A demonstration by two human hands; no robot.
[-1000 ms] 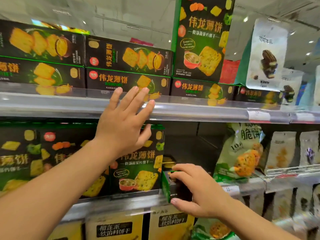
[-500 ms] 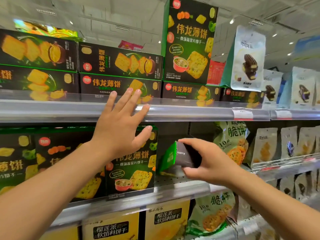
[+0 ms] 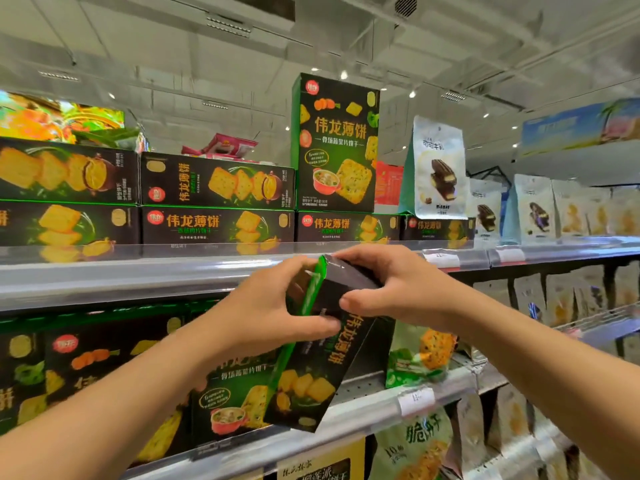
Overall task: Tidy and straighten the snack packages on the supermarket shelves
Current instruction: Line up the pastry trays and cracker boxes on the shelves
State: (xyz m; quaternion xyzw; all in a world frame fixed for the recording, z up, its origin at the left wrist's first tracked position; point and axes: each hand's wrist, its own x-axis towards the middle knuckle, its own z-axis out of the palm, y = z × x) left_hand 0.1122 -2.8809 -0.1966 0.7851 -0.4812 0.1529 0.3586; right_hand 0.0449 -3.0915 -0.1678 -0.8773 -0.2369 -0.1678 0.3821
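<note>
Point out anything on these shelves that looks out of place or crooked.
One cracker box stands upright on the top shelf, on boxes lying flat. Another box is tilted in front of the middle shelf, held at its top end by the left hand and right hand.
</note>
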